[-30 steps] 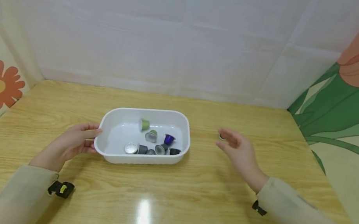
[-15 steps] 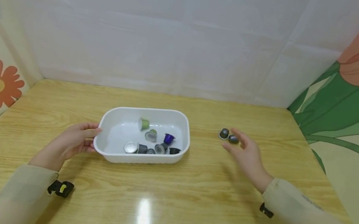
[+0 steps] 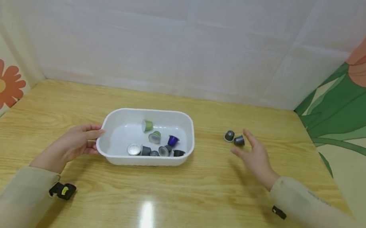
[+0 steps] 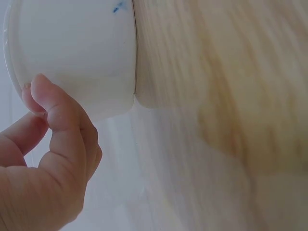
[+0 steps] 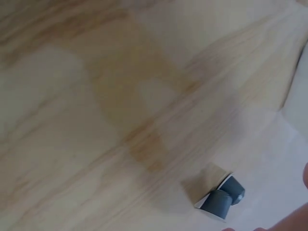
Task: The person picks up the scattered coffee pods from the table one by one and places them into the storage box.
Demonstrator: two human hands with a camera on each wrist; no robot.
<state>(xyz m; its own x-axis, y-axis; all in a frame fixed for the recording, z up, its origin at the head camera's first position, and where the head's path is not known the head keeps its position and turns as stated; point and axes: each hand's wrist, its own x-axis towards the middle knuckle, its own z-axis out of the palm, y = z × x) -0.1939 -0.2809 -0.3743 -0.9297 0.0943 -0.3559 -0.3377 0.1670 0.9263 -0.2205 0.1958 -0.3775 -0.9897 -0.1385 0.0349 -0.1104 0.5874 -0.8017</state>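
At its left end, a white plastic basin (image 3: 142, 161) is gripped by my left hand (image 3: 74, 144), thumb over the rim and fingers curled below it. The left wrist view shows this hand (image 4: 57, 144) at the basin's outer wall (image 4: 77, 53). Two dark grey coffee capsules lie touching on the table: one stands upside down (image 3: 229, 135), the other is tipped on its side (image 3: 239, 141). Just right of them, my right hand (image 3: 257, 158) holds nothing, thumb and index finger apart. Only some fingertips (image 5: 293, 222) enter the right wrist view, beside the capsules (image 5: 217, 203).
Several capsules lie loose in the basin, among them a green one (image 3: 147, 126), a purple one (image 3: 172, 141) and a black one (image 3: 179, 153). The wood-grain table (image 3: 188, 211) meets a white backdrop (image 3: 179, 49) behind. A flowered panel (image 3: 365, 132) borders the right side.
My right hand has drawn back to the right, uncovering both dark grey capsules on the table. My left hand and the basin have stayed in place.
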